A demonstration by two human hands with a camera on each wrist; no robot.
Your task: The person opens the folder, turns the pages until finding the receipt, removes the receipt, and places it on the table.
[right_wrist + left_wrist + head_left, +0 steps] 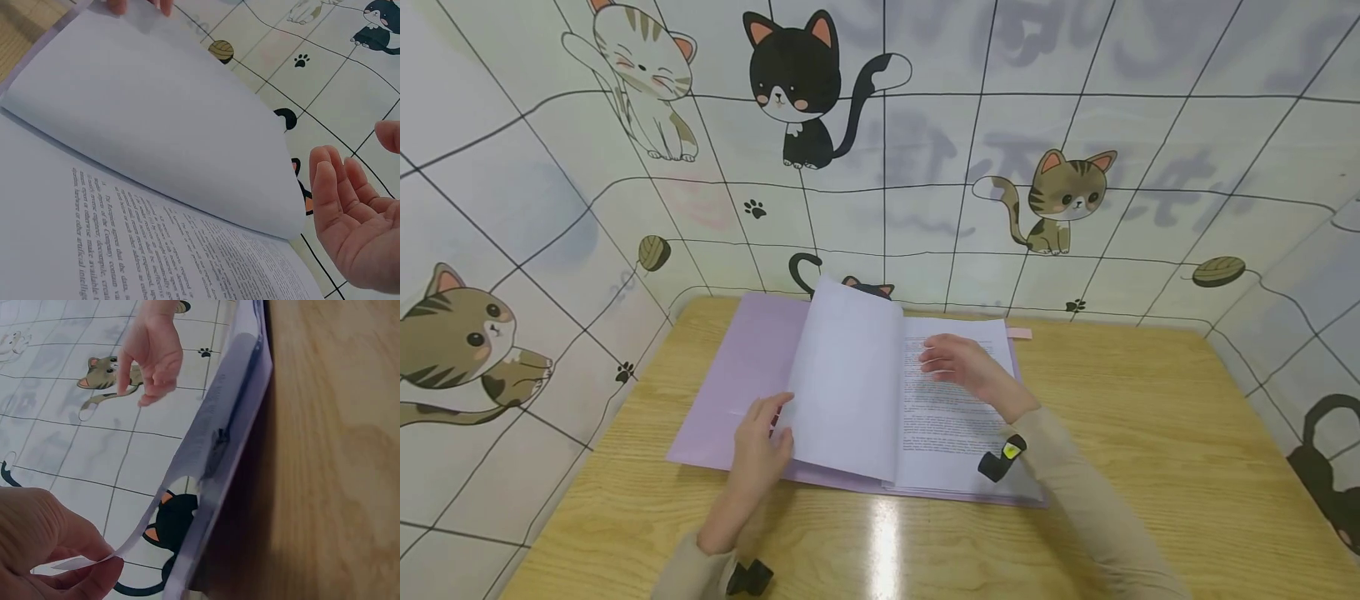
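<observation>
A purple folder point(730, 375) lies spread on the table with printed sheets point(951, 417) in its right half. My left hand point(760, 446) pinches the outer edge of a lifted page point(850, 383), whose blank side faces up. In the left wrist view, thumb and fingers of the left hand point(56, 544) meet on the thin page edge. Above the printed text, my right hand point(966, 371) hovers with fingers loosely bent, holding nothing. The right wrist view shows that hand point(356, 225) apart from the lifted page point(156, 119).
A pale pink tab point(1019, 333) sticks out at the folder's right top. The wooden table point(1135, 433) meets a wall covering point(925, 208) printed with cats and grid lines at its back edge. Dark straps with small devices point(1002, 458) are on both wrists.
</observation>
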